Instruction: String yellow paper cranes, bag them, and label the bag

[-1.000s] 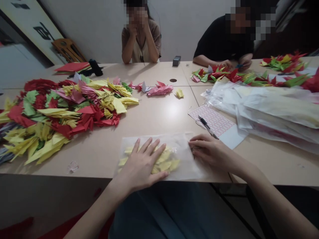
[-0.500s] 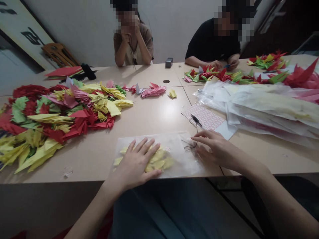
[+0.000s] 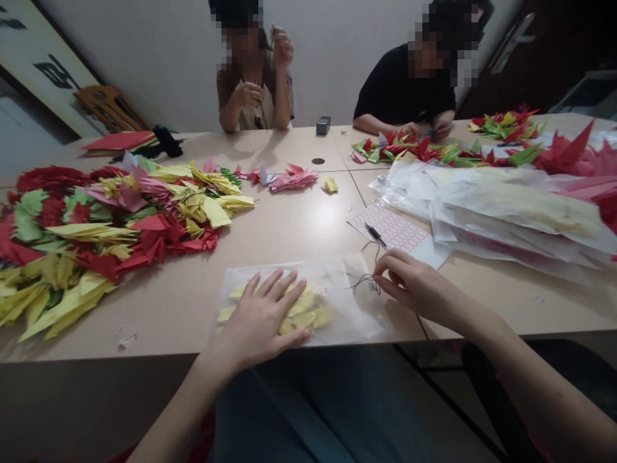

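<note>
Left hand [image 3: 258, 315]: open and pressed flat, palm down, fingers spread, on top of the bag, with the forearm coming in from the lower left.

Right hand [image 3: 419, 286]: partly closed, fingers curled and fingertips [image 3: 384, 270] drawn together at the thread; whether they pinch it is hard to tell. The forearm reaches in from the lower right.

Clear plastic bag [image 3: 359, 315]: lies flat near the table's near edge, under the left hand, with its right part just beside the right hand.

Yellow paper cranes [image 3: 308, 308]: flattened inside the bag, partly under the left palm and fingers.

Dark thread [image 3: 365, 281]: a thin, loose loop lying over the bag's upper right corner, running up to the sheet of labels.

Sheet of labels [image 3: 388, 228]: pink-printed, on the table [image 3: 289, 212] beyond the right hand, with a black pen [image 3: 375, 235] lying on it.

Filled plastic bags [image 3: 511, 212]: stacked to the right of the labels.

Heap of paper cranes [image 3: 120, 218]: red, green, yellow and pink, spread left of the hands and well apart from them.

Co-workers: one person [image 3: 250, 96] across the table raises both hands near the chest and head; another, in a black top [image 3: 405, 87], has both hands at a row of paper cranes [image 3: 395, 149].
</note>
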{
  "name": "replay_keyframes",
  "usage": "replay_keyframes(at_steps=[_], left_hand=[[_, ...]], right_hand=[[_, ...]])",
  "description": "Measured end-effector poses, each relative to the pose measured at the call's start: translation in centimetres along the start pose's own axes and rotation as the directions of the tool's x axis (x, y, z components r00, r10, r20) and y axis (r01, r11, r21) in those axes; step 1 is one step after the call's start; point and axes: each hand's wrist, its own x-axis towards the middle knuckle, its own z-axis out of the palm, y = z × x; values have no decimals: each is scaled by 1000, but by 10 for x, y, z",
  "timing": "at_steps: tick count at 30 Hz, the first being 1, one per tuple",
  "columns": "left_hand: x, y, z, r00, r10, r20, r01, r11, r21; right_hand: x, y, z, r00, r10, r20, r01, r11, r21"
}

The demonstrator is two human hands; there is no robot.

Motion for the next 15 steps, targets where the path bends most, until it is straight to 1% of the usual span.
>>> replay_keyframes(at_steps=[2,4,5,7,9,11,12,15], left_hand=[[0,0,0,1000,-3,1,3,1000,0],[0,0,-1,1000,-10,14,9,1000,10],[0,1,-1,1000,-12,20,12,1000,15],[0,1,-1,1000,-13,24,13,1000,20],[0,1,-1,1000,-10,14,10,1000,19],[0,1,-1,1000,-7,4,7,1000,15],[0,1,0,1000,-6,1,6,1000,14],[0,1,0,1000,-8,-2,8,1000,8]], right_hand=[[0,-1,-4,998,-54,-16,55,996,72],[0,-3,-6,998,-54,-7,55,988,145],[0,-4,-7,999,-46,-17,48,987,153],[1,-8,-9,995,-50,-91,59,993,99],[1,-10,-11,978,-87,-189,91,996,14],[2,-11,-12,967,-110,-228,113,994,0],[2,-10,-11,971,-98,-217,106,994,27],[3,-9,-10,990,-21,-137,39,991,129]])
